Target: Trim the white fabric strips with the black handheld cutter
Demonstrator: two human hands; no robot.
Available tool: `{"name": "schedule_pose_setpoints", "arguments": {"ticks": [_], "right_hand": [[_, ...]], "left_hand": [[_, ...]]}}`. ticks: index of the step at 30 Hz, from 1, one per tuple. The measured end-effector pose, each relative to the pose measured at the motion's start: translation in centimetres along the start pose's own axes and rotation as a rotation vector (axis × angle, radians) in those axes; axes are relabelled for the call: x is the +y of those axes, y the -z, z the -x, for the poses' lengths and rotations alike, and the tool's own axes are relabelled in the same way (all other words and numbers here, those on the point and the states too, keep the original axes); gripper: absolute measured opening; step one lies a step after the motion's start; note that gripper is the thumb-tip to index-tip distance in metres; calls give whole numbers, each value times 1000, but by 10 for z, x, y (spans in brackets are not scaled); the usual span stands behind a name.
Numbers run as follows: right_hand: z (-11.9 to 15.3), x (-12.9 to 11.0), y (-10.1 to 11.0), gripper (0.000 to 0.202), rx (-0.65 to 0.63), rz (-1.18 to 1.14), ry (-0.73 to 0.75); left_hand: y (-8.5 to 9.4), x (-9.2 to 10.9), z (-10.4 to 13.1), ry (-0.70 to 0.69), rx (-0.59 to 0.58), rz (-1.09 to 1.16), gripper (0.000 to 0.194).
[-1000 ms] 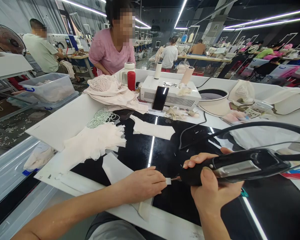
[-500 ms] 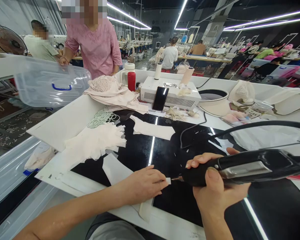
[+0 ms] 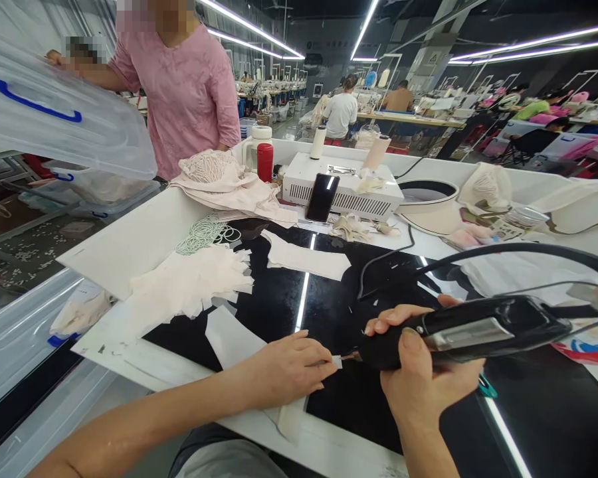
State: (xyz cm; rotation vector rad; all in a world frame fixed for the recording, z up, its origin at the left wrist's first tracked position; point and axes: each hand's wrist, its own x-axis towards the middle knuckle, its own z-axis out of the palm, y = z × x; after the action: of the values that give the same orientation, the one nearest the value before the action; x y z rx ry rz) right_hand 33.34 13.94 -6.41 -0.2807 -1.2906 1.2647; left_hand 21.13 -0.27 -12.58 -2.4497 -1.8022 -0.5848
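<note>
- Right hand (image 3: 428,368): wraps around the black tool (image 3: 523,322), thumb on top; this grip presumably steadies the aim.
- Metal tip (image 3: 350,357): extends from the tool toward the left hand, at the white tab (image 3: 337,362); contact cannot be confirmed.
- Left hand (image 3: 286,368): rests over the white cloth (image 3: 232,338), likely to keep it flat; whether the fingers pinch it cannot be told.
- White tab: projects just past the left fingertips, apparently to leave its edge accessible.
- Cloth pile (image 3: 179,289): lies beyond the left hand, to its left, seemingly kept within reach.
- Single cloth piece (image 3: 306,257): lies ahead of the left hand on the black board (image 3: 353,415).
</note>
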Motion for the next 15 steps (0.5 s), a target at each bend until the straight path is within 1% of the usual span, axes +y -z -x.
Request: {"name": "schedule_pose_setpoints", "arguments": {"ticks": [6, 11, 15], "right_hand": [[1, -9, 0, 50, -2, -41, -10], [6, -10, 0, 49, -7, -29, -34], [7, -9, 1, 46, -6, -7, -35]], "left_hand": [[2, 1, -1, 7, -8, 4, 26], [3, 1, -1, 4, -10, 0, 30], [6, 2, -2, -4, -7, 15, 29]]}}
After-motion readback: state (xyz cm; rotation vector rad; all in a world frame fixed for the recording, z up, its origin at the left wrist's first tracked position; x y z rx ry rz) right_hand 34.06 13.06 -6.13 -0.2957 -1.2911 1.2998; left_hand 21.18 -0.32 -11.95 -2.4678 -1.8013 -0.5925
